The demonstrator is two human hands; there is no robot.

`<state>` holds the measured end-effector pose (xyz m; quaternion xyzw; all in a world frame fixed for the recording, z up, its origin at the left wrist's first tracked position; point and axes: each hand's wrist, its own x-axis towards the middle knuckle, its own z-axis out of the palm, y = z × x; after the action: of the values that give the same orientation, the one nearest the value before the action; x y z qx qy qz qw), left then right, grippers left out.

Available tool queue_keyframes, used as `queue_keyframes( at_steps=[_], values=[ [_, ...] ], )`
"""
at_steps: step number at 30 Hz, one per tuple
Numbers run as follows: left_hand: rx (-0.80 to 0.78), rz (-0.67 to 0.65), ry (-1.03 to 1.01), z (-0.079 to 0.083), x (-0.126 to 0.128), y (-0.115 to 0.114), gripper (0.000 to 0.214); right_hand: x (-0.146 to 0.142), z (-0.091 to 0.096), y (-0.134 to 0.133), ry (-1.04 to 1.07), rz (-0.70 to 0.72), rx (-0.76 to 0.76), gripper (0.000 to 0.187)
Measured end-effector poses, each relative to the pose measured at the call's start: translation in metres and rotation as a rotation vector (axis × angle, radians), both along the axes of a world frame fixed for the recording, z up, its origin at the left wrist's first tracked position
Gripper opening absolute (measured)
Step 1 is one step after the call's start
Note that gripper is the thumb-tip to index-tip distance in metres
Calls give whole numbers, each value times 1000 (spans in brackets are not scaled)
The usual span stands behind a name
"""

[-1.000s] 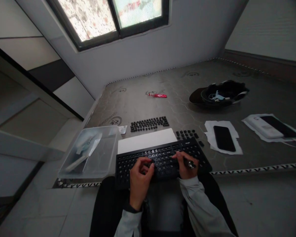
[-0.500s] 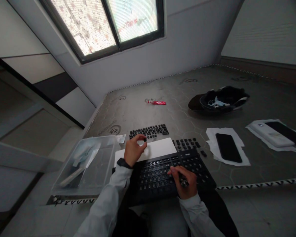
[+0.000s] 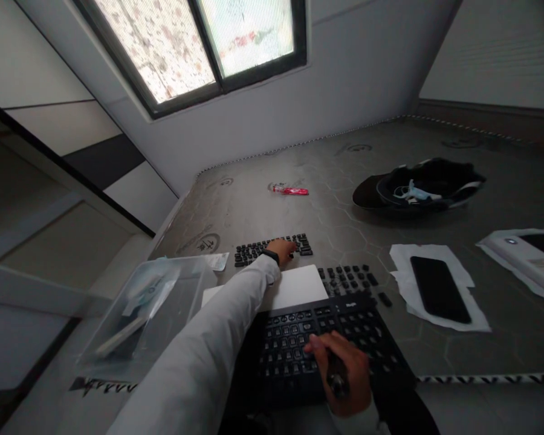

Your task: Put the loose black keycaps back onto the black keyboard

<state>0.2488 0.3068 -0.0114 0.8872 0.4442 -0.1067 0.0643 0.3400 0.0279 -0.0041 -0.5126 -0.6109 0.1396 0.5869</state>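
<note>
A black keyboard (image 3: 344, 338) lies at the near edge of the grey surface, partly over my lap. My right hand (image 3: 344, 374) rests on it, closed around a dark pen-like tool (image 3: 338, 380). My left hand (image 3: 282, 249) is stretched forward to the rows of loose black keycaps (image 3: 254, 251) laid out beyond a white sheet (image 3: 299, 287). Its fingers are down on the keycaps, and I cannot see if they still pinch the keycap. A second cluster of loose keycaps (image 3: 349, 278) sits just behind the keyboard.
A clear plastic box (image 3: 140, 314) stands at the left. A black phone (image 3: 439, 296) lies on white paper at the right, a white device (image 3: 526, 260) further right. A black cap (image 3: 417, 190) and a red wrapper (image 3: 292, 190) lie farther back.
My left hand lifted a keycap off the keyboard, carried it forward over the white sheet, and now reaches the rows of loose keycaps. My right hand stays on the keyboard with the tool.
</note>
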Motion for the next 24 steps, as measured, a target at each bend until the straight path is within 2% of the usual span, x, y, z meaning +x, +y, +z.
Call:
queue_keyframes(
  at_steps=[3,11,24],
  values=[
    [3,-4,56,-8,8,8,34,1,4,1,22,-9,-30,26],
    [15,18,131,-19,22,18,29,4,7,3,5,-4,-40,27],
    [-6,56,152,-26,22,16,26,2,5,2,36,-26,-53,28]
  ],
)
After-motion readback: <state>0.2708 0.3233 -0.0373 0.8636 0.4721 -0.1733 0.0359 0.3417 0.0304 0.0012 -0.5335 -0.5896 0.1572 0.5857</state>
